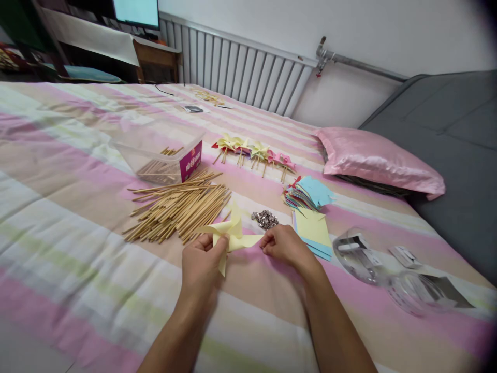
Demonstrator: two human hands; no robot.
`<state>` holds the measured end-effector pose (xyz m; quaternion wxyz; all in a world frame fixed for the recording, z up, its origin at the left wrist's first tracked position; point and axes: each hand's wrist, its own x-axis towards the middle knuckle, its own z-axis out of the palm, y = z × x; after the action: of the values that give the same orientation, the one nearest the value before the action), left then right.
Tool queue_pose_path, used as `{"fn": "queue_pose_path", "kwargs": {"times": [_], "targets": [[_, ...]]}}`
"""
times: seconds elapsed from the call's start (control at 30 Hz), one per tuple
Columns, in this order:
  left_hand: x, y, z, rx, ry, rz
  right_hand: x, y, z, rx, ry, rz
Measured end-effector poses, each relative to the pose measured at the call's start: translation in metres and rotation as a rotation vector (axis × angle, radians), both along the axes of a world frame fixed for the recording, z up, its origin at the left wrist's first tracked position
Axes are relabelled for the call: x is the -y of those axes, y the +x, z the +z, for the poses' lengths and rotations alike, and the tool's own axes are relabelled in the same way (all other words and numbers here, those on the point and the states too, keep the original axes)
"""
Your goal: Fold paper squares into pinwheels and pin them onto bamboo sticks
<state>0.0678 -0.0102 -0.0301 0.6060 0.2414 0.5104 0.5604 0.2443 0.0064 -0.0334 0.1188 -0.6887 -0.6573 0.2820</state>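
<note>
My left hand (204, 259) grips a pale yellow paper pinwheel (235, 241), thumb pressed near its middle and blades sticking out. At the pinwheel's right-hand tip, the fingers of my right hand (281, 243) are pinched together on the paper point; whether they also hold something small is hidden. Just beyond the right hand lies a heap of small shiny metal pieces (266, 218). Left of the pinwheel is a large pile of thin wooden sticks (182, 207). Beside my right wrist, yellow and blue paper squares (313, 228) lie stacked.
A clear plastic box (155, 155) with sticks inside stands behind the stick pile. Finished pinwheels on sticks (252, 150) lie in a row farther back. Cut coloured papers (310, 192), clear round containers (355, 254) and a pink pillow (380, 160) are on the right.
</note>
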Motion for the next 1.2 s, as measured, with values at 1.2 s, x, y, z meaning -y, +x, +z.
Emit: {"fn": "queue_pose_path", "kwargs": {"times": [1.2], "targets": [[0.004, -0.004, 0.003, -0.279, 0.164, -0.074, 0.03, -0.042, 0.045, -0.494, 0.44, 0.26]]}}
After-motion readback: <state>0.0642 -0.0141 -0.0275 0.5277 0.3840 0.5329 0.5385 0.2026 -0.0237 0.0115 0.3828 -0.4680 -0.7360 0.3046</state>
